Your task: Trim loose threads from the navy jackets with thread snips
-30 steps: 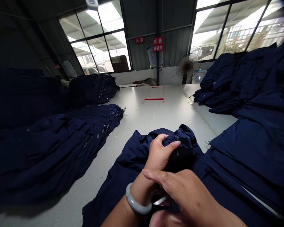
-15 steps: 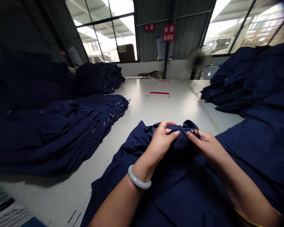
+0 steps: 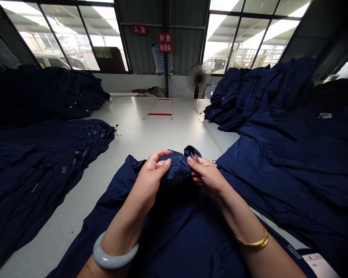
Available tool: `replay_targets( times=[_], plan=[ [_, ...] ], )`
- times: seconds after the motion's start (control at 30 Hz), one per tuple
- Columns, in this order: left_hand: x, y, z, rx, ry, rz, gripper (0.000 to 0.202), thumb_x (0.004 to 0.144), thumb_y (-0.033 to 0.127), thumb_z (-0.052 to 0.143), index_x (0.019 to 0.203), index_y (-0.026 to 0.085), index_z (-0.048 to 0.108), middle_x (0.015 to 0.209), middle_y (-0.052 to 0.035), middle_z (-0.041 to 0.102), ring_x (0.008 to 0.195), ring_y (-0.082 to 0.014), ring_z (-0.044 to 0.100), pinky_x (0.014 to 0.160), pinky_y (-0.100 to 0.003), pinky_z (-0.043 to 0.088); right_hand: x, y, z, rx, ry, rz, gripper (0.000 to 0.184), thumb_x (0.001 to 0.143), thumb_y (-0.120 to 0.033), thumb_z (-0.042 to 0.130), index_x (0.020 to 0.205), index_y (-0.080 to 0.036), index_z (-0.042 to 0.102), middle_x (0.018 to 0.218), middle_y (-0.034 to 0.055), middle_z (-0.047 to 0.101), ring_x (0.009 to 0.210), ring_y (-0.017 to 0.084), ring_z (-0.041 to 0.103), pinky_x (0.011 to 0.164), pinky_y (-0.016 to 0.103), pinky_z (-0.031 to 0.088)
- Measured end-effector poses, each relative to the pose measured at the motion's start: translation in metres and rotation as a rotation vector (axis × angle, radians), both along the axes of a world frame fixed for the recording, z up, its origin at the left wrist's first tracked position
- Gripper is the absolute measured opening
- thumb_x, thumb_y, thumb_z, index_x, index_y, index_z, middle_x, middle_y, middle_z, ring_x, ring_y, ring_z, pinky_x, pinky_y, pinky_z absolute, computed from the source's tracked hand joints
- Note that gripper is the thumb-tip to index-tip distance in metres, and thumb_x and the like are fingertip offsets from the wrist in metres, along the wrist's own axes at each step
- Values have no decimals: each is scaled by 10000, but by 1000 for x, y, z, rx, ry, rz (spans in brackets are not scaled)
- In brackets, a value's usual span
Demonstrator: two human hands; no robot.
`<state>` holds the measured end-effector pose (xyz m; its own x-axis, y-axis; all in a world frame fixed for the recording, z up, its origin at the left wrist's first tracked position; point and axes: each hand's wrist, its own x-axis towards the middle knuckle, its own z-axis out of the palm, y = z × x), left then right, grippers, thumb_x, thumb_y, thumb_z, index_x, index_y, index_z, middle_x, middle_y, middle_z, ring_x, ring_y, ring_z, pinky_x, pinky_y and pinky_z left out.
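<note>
A dark navy garment [image 3: 174,231] lies spread on the white table [image 3: 139,131] in front of me. My left hand [image 3: 153,173] pinches a bunched fold at the garment's far edge; a pale bangle circles that wrist. My right hand [image 3: 205,173] grips the same fold from the right, and the metal tip of small thread snips [image 3: 195,156] pokes out above its fingers. A gold bracelet sits on the right wrist. The two hands are almost touching.
Stacks of folded navy garments [image 3: 46,162] fill the table's left side, with a taller pile [image 3: 55,92] behind. More navy piles [image 3: 278,127] cover the right. A fan [image 3: 199,77] and red signs [image 3: 165,42] stand at the far wall under windows.
The view swung left and down. My right hand came forward from near the camera to the garment's fold, and both hands now pinch it closer together.
</note>
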<state>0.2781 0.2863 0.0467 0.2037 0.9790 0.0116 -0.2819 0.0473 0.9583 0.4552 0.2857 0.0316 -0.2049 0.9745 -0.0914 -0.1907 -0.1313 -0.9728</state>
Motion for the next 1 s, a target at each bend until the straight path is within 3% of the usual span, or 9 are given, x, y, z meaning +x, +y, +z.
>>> replay_targets(
  times=[0.13, 0.3, 0.6, 0.8, 0.87, 1.0],
  plan=[
    [2, -1, 1, 0, -4, -3, 414, 816, 333, 721, 1167, 174, 571, 804, -22, 695, 690, -126, 656, 665, -226, 519, -1, -1, 1, -1, -1, -2, 491, 758, -610, 692, 735, -218, 397, 520, -119, 272, 396, 22, 176, 367, 153, 121],
    [4, -2, 4, -20, 6, -24, 537, 708, 245, 816, 1161, 195, 532, 902, -49, 728, 695, -159, 690, 684, -277, 552, -2, -3, 1, 12, 13, 16, 464, 779, -596, 682, 745, -212, 423, 525, -117, 266, 405, 26, 179, 372, 154, 129],
    [-6, 1, 4, -8, 75, -56, 436, 785, 202, 684, 1207, 206, 575, 755, 11, 657, 702, -137, 646, 670, -234, 490, 0, -3, 1, -47, 64, -33, 457, 767, -558, 709, 755, -217, 406, 532, -122, 273, 410, 22, 156, 374, 148, 108],
    [-8, 7, 1, -24, 85, 4, 435, 806, 304, 708, 1210, 204, 582, 792, -1, 652, 717, -127, 615, 690, -238, 458, -1, -1, -1, -72, 7, -43, 450, 789, -578, 668, 740, -219, 401, 540, -111, 281, 417, 35, 176, 387, 172, 119],
    [-7, 7, 1, -32, 66, 6, 451, 800, 311, 719, 1213, 200, 576, 767, 0, 649, 689, -128, 611, 677, -243, 453, -1, -1, -1, 22, -121, -110, 398, 835, -562, 621, 752, -206, 465, 557, -91, 315, 437, 50, 237, 405, 186, 177],
    [-3, 4, 0, -39, 66, 49, 449, 787, 292, 735, 1194, 187, 578, 685, 23, 629, 604, -100, 564, 614, -212, 415, -5, -11, 3, 500, -557, -518, 222, 886, -394, 625, 1028, -226, 644, 651, -40, 499, 569, 106, 449, 557, 237, 372]
  ],
)
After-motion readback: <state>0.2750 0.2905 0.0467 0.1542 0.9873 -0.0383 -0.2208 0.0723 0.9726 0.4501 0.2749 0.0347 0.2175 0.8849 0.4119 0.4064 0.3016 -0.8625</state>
